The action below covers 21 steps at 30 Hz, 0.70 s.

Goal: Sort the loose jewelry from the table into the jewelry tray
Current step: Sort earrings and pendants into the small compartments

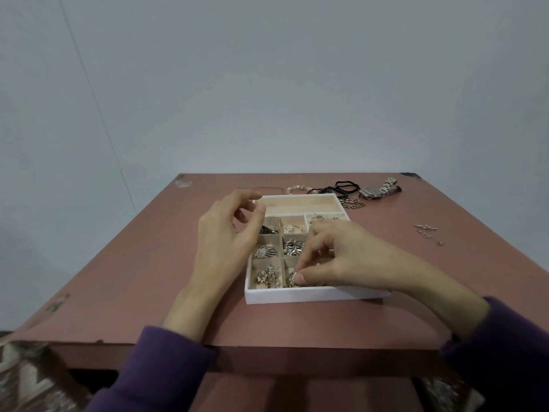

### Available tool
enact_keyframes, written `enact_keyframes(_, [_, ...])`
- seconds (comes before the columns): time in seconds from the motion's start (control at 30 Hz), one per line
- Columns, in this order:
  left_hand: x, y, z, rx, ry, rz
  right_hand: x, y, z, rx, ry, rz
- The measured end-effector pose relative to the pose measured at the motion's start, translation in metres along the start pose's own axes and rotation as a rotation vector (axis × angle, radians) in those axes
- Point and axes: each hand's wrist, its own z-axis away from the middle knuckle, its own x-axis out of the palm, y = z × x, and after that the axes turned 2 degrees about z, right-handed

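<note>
One metal piece (292, 279) in right hand (335, 257)

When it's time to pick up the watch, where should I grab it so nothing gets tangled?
Probably by the metal band of the watch, coming from the right. The band sticks out free on that side, while black cord bracelets crowd the watch's left and a chain lies near its front left. Pinch across the links from above.
</note>
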Motion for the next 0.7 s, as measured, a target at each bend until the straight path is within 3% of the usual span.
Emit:
enact_keyframes(0.43, [0.0, 0.0, 0.0, 0.024, -0.005, -0.025, -0.003, 0.003, -0.002, -0.075, 0.012, 0.131])
enact_keyframes(0.7, [0.0, 0.006, 0.002, 0.021, -0.029, -0.015, -0.012, 0.013, 0.003, -0.053, 0.133, -0.002])
